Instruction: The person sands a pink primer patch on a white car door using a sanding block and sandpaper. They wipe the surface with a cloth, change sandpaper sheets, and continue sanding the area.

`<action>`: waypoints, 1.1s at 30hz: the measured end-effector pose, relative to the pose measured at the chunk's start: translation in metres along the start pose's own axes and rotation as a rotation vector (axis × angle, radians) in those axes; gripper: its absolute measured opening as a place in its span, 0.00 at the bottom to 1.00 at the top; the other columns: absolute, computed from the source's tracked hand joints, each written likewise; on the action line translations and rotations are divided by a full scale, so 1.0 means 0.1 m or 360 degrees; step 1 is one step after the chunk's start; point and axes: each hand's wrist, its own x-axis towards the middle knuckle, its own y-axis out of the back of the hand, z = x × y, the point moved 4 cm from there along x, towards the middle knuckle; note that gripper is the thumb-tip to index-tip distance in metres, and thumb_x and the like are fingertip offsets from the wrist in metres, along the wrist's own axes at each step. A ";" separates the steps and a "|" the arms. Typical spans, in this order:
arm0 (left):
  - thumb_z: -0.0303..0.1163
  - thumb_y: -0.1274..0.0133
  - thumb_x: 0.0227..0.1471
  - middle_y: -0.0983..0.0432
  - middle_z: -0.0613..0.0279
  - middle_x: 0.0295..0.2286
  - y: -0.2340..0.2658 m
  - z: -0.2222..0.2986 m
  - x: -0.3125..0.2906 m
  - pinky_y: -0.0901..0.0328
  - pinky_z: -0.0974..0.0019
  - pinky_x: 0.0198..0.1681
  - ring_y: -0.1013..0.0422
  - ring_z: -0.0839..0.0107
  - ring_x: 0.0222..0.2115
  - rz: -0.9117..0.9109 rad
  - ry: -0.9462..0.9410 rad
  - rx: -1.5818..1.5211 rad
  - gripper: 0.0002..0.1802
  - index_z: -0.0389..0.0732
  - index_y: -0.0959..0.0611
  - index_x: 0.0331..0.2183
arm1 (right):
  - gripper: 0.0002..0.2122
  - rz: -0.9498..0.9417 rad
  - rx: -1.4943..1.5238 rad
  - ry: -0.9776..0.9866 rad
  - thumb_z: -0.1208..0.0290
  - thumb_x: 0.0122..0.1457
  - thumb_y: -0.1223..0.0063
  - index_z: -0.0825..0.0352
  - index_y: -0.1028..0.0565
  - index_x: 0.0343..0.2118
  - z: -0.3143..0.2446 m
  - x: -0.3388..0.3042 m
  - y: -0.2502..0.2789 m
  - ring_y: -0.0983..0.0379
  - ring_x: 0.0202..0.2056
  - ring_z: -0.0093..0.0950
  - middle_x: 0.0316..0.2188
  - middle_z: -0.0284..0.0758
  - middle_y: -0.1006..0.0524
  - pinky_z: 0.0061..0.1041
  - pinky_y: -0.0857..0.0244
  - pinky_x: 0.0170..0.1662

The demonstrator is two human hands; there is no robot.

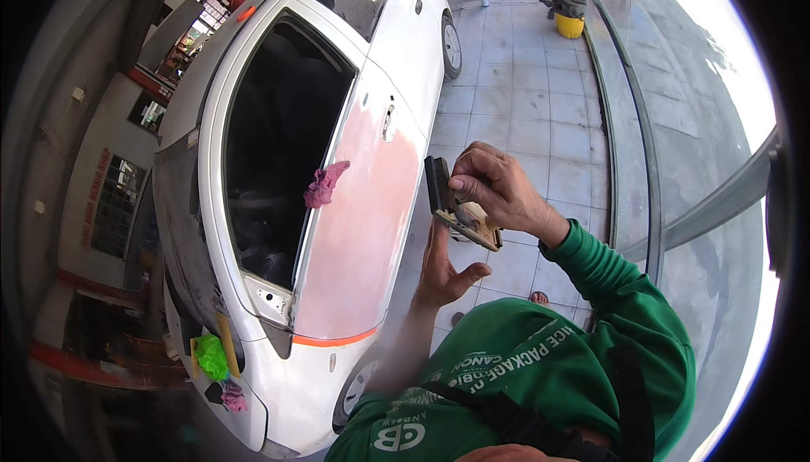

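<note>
Right hand [504, 191] pinches a dark, tan-stained block [438, 182], grip of left hand [445, 275] unclear

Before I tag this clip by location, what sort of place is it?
Probably a car body workshop: the white car has a large pinkish patch on its door, and an orange strip, perhaps masking tape, crosses the bodywork beside it.

White car [372, 91], pinkish door patch [361, 230], black block [440, 185], white-lettered green shirt [498, 352], grid-patterned pale floor [525, 95]
</note>
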 end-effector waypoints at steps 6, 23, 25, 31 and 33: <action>0.46 0.35 0.60 0.36 0.40 0.62 0.02 -0.44 0.09 0.40 0.53 0.65 0.34 0.50 0.62 0.0446 0.0166 0.0022 0.48 0.29 0.39 0.68 | 0.10 0.0068 0.0089 -0.0140 0.67 0.70 0.43 0.70 0.24 0.37 0.12 -0.12 -0.18 0.27 0.38 0.29 0.35 0.36 0.23 0.29 0.31 0.44; 0.29 0.42 0.65 0.30 0.44 0.58 0.05 -0.28 -0.05 0.33 0.52 0.59 0.30 0.50 0.58 0.0668 -0.0090 0.0436 0.35 0.31 0.35 0.68 | 0.06 0.0083 -0.0317 0.0377 0.75 0.63 0.43 0.71 0.24 0.40 -0.08 -0.19 -0.43 0.26 0.39 0.43 0.36 0.42 0.24 0.41 0.31 0.42; 0.30 0.42 0.65 0.29 0.44 0.58 0.05 -0.21 -0.06 0.34 0.51 0.59 0.30 0.50 0.57 0.0694 -0.0059 0.0390 0.36 0.31 0.36 0.68 | 0.05 0.0116 -0.0255 0.0352 0.75 0.64 0.43 0.70 0.24 0.40 -0.06 -0.17 -0.45 0.26 0.38 0.42 0.37 0.42 0.24 0.39 0.30 0.41; 0.30 0.43 0.65 0.30 0.42 0.58 0.10 -0.16 -0.08 0.34 0.50 0.59 0.30 0.47 0.56 0.0783 -0.0056 0.0531 0.37 0.30 0.36 0.68 | 0.05 0.0079 -0.0266 0.0242 0.74 0.67 0.46 0.70 0.25 0.40 0.03 -0.18 -0.55 0.26 0.36 0.40 0.37 0.42 0.24 0.37 0.30 0.40; 0.31 0.43 0.65 0.30 0.42 0.58 0.10 -0.20 -0.11 0.34 0.49 0.59 0.31 0.46 0.56 0.0795 -0.0005 0.0555 0.37 0.30 0.36 0.68 | 0.05 0.0044 -0.0285 0.0261 0.73 0.68 0.47 0.70 0.25 0.40 0.08 -0.15 -0.59 0.26 0.35 0.41 0.36 0.42 0.25 0.37 0.30 0.40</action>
